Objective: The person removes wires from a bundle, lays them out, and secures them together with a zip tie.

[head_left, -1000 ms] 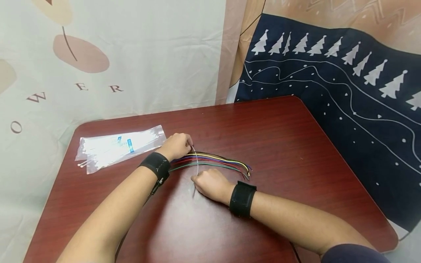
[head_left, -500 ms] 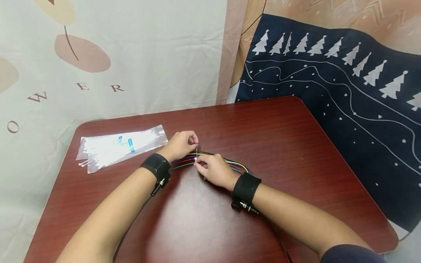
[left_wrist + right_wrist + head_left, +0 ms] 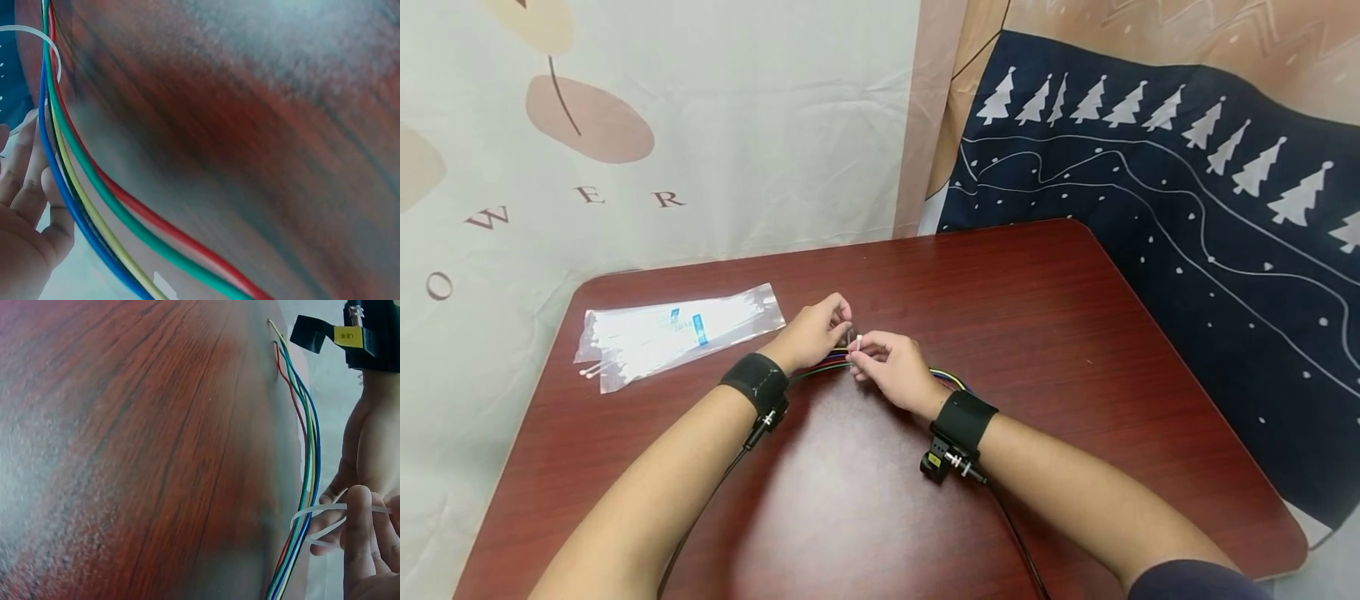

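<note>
A bundle of thin coloured wires (image 3: 951, 378), among them blue, yellow, red and green, curves across the table under both hands. A white cable tie (image 3: 317, 509) loops loosely around the bundle in the right wrist view; part of its loop (image 3: 31, 30) arcs past the wires in the left wrist view. My right hand (image 3: 895, 367) pinches the tie by its white head, between thumb and fingers. Facing it, my left hand (image 3: 812, 336) holds the strap with its fingertips, just beyond the wires. Fingers partly hide the tie's ends.
Clear plastic bags (image 3: 677, 333) of white cable ties lie at the table's back left. Each wrist carries a black band (image 3: 964, 421) with a camera and a trailing cord (image 3: 1022, 542). Printed cloths (image 3: 775, 125) hang behind the dark red table (image 3: 1060, 308).
My right hand has lifted the tie's head from the near side of the wires up toward the left hand. The strap now bends into a loop around them. The left hand has shifted slightly.
</note>
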A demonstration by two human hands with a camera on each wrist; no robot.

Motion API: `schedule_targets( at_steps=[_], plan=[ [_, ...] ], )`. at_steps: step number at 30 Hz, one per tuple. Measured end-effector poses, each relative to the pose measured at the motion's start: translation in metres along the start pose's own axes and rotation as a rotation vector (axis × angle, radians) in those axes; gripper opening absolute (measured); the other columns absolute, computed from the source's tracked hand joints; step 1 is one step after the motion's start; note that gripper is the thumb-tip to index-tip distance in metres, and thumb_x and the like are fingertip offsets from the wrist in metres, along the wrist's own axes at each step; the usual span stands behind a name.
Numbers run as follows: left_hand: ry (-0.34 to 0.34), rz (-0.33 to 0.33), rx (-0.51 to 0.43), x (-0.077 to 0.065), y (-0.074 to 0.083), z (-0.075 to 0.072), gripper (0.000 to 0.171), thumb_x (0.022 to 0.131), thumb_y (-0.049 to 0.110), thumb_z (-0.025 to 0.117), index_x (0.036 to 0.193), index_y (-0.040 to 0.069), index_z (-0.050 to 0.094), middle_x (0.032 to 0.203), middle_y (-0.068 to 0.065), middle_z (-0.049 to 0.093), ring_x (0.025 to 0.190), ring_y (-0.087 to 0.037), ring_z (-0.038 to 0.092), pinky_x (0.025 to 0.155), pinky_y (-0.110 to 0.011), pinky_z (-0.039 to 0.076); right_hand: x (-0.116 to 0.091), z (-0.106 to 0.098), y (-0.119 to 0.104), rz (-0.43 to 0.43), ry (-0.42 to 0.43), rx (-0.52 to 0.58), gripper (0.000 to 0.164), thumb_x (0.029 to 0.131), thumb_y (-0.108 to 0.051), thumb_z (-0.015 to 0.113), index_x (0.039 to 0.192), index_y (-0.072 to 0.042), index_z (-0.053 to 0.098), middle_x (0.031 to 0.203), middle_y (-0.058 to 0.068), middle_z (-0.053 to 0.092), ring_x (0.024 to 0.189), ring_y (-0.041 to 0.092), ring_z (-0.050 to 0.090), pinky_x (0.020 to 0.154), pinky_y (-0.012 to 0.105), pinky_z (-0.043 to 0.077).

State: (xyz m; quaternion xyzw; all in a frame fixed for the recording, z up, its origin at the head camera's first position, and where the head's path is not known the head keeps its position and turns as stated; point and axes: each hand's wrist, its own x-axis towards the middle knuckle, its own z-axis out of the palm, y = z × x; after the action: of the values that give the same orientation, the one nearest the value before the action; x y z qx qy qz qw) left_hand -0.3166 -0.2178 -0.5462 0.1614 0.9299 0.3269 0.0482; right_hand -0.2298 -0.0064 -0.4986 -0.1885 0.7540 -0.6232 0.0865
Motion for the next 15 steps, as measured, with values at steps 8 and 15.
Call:
schedule_targets(
  at_steps=[8,15],
  plan=[
    [0.022,0.001,-0.141,-0.023,0.044,-0.023,0.017,0.105,0.01,0.072,0.118,0.007,0.061,0.109,-0.014,0.083,0.11,-0.029,0.08,0.102,-0.048,0.059,0.007,0.0,0.005,0.045,-0.005,0.022,0.029,0.115,-0.006,0.053,0.122,0.017,0.07,0.101,0.032,0.078,0.073,0.015,0.076,0.071,0.025,0.065],
    [0.023,-0.003,-0.15,-0.034,0.067,-0.027,0.018,0.105,0.004,0.07,0.122,0.0,0.07,0.11,-0.016,0.084,0.107,-0.03,0.081,0.102,-0.047,0.06,0.015,-0.001,0.01,0.109,-0.009,0.044,0.029,0.116,-0.007,0.048,0.116,0.015,0.067,0.09,0.026,0.074,0.064,0.006,0.062,0.062,0.02,0.055]
  ],
)
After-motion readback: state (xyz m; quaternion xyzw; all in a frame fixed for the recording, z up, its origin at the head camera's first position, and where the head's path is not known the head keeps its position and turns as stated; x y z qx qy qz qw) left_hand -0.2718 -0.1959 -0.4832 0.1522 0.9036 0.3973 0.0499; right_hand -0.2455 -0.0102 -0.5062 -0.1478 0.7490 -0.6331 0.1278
